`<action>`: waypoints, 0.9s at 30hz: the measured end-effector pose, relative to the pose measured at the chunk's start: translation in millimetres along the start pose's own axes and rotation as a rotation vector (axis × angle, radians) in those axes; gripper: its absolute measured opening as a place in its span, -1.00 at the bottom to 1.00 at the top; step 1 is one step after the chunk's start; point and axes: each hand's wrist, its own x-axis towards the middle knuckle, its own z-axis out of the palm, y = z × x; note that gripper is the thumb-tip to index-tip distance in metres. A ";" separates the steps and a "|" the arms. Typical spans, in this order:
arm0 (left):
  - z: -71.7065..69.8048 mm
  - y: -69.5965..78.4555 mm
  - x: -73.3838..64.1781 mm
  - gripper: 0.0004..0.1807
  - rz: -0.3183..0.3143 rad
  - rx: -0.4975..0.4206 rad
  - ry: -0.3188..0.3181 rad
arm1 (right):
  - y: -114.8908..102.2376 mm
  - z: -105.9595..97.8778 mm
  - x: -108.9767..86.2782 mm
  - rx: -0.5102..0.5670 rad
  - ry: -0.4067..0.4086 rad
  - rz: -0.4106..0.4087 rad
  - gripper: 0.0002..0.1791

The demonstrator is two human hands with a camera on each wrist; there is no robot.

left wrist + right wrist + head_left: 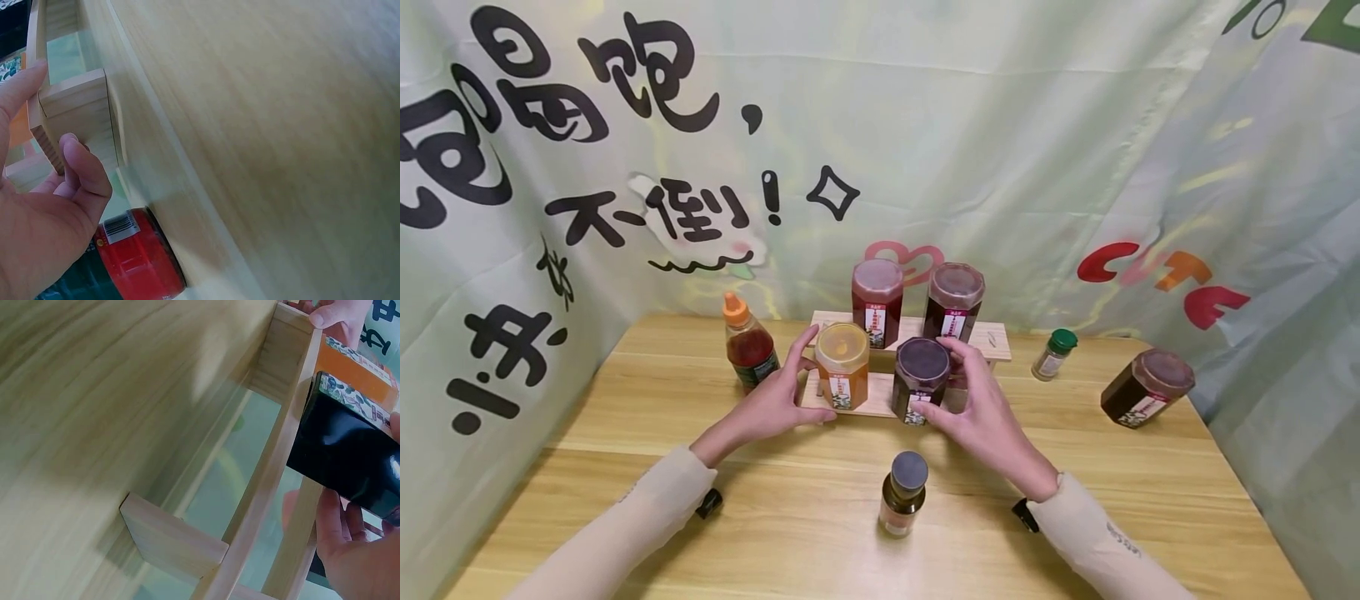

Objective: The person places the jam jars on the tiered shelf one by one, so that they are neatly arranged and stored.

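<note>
My left hand (778, 398) grips the left end of a two-step wooden rack (880, 406), thumb at the front edge of the lower board. On that lower step, close beside the hand, stands a jar of orange contents (842, 367). My right hand (981, 408) holds a dark jar (920, 379) at the lower step, thumb on its front and fingers on its far side. In the right wrist view, the dark jar's (350, 450) base is right at the front board. A red jar (877, 304) and another dark jar (953, 304) stand on the upper step.
A sauce bottle with an orange cap (750, 346) stands left of the rack. In front is a small brown bottle (902, 493). Toward the right are a green-capped shaker (1054, 354) and a dark jar (1146, 389). A printed cloth (925, 150) hangs behind the table (760, 517).
</note>
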 end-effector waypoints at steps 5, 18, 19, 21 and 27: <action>-0.7 -1.3 -0.9 0.47 0.002 -0.006 0.001 | 2.2 4.5 0.6 -0.008 0.012 -0.021 0.12; -1.8 0.8 -1.3 0.47 0.009 0.003 0.008 | 5.7 17.3 1.3 0.071 -0.003 0.123 -0.08; -1.7 0.9 -1.1 0.47 0.010 0.002 0.008 | 6.1 18.2 1.3 0.064 0.001 0.130 -0.10; -1.4 0.6 -0.5 0.47 0.013 -0.001 0.008 | 6.9 19.7 1.3 0.054 0.006 0.140 -0.12; -0.4 -0.5 0.3 0.47 0.022 -0.002 0.005 | 8.7 20.8 1.2 0.045 0.006 0.149 -0.13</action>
